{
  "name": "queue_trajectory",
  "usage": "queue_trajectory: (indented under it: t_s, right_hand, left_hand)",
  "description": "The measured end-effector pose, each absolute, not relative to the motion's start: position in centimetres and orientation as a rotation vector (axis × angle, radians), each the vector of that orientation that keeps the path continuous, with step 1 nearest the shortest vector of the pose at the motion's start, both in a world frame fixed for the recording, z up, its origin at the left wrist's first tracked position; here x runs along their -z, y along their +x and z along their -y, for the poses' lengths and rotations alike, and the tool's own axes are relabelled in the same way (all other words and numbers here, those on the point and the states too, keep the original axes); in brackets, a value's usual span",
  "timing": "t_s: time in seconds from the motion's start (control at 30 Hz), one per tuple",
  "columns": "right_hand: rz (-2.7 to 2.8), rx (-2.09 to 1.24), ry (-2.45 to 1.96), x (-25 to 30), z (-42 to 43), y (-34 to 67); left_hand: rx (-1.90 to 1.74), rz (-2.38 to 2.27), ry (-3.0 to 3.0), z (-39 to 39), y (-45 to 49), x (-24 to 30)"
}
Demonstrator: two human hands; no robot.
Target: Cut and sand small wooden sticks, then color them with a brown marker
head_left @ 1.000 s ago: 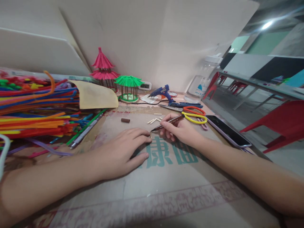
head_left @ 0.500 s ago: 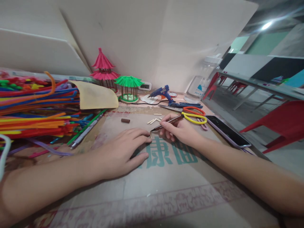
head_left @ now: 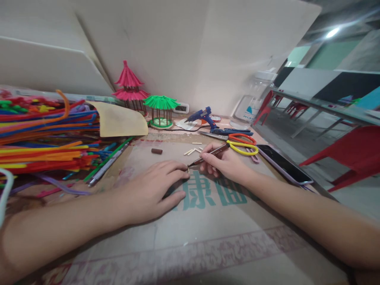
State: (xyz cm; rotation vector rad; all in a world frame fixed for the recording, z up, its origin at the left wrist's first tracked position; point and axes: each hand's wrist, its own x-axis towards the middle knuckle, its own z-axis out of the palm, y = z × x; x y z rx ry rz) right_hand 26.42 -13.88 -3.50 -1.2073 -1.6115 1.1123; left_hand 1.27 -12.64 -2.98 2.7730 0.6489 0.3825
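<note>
My right hand (head_left: pixel 223 163) grips a brown marker pen (head_left: pixel 209 154), its tip down on a tiny pale wooden stick (head_left: pixel 188 169). My left hand (head_left: pixel 151 186) rests on the cardboard sheet (head_left: pixel 208 221), fingers pressed together, the fingertips pinning that stick where the pen tip meets it. The brown pen cap (head_left: pixel 156 151) lies a little beyond my left hand. Several more short sticks (head_left: pixel 192 150) lie just past the pen.
A heap of coloured pipe cleaners (head_left: pixel 44 134) fills the left. Pink (head_left: pixel 130 85) and green (head_left: pixel 160 109) pavilion models stand at the back, with a blue glue gun (head_left: pixel 203 115), scissors (head_left: pixel 239 142) and a phone (head_left: pixel 282 163) to the right. Red chairs (head_left: pixel 350 154) stand beyond the table edge.
</note>
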Motion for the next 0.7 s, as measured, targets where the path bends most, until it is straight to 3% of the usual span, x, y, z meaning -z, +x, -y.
queue_trajectory:
  t_s: [0.7]
  right_hand:
    - [1.658,-1.142,-1.210,3.18,14.06,26.49]
  left_hand:
    - [-0.353,-0.653,2.783,12.65,1.10,3.16]
